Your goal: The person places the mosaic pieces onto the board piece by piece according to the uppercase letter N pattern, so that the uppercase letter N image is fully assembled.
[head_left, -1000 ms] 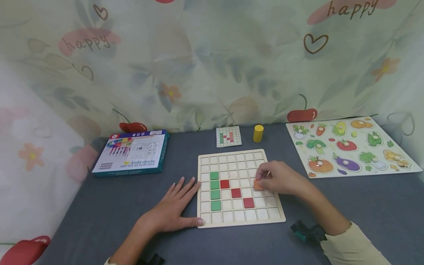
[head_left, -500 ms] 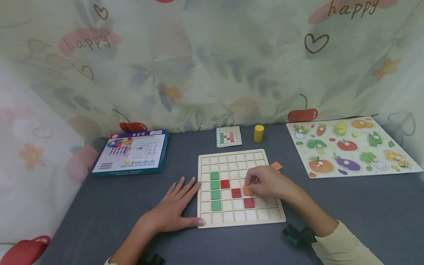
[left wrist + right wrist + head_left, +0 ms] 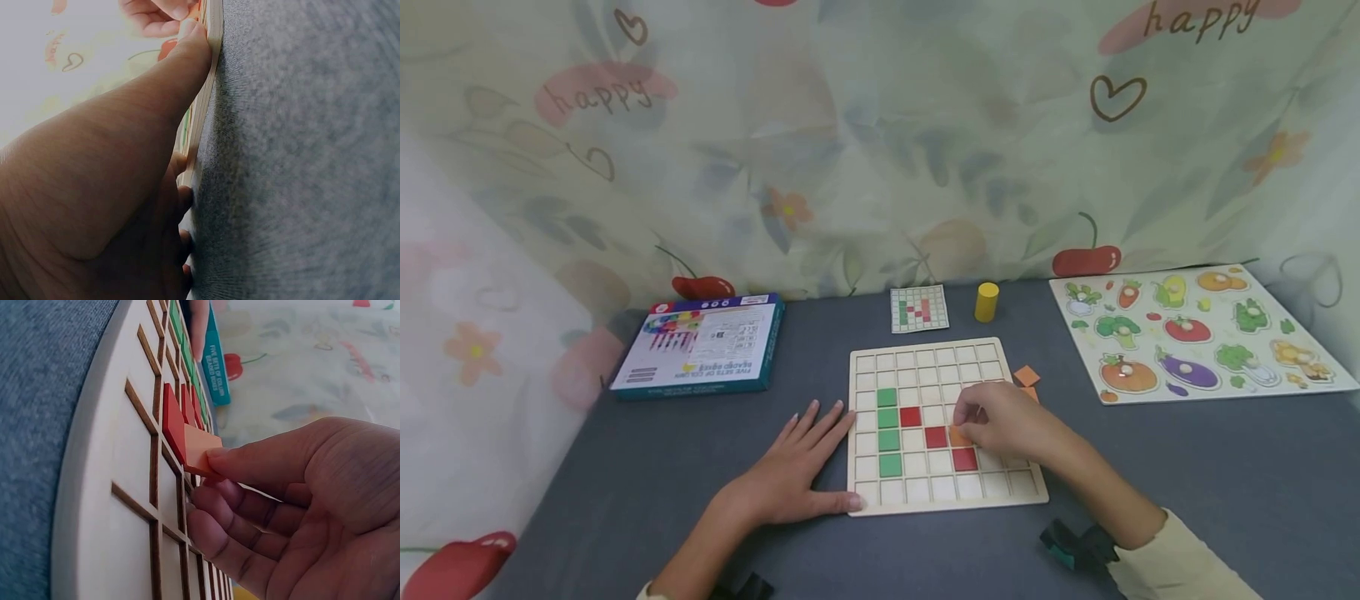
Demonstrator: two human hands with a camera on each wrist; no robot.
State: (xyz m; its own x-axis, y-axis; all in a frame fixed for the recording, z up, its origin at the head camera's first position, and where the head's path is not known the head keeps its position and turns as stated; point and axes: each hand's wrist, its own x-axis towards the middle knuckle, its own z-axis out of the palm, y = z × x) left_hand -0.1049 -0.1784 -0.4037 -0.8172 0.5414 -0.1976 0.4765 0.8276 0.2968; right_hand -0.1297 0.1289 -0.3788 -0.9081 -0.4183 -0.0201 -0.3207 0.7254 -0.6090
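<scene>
A square wooden grid board (image 3: 940,491) lies on the dark table, with a column of green tiles (image 3: 888,440) and a diagonal of red tiles (image 3: 936,437) in its cells. My right hand (image 3: 1007,421) pinches an orange square tile (image 3: 201,449) between thumb and fingers. That tile is tilted over a cell just right of the middle red tile and above the lowest red tile. My left hand (image 3: 790,479) lies spread at the board's left edge, its thumb on the front left corner and fingertips touching the side. In the left wrist view the thumb (image 3: 181,56) presses the board's edge.
Loose orange tiles (image 3: 1027,377) lie right of the board, one partly hidden by my right hand. Behind the board are a small pattern card (image 3: 920,309) and a yellow cylinder (image 3: 987,302). A box (image 3: 700,346) sits left, a vegetable puzzle board (image 3: 1195,333) right.
My right hand has carried the orange tile left and slightly toward me, from the board's right part to beside the red tiles. Loose orange tiles have come into view. The left hand stays put.
</scene>
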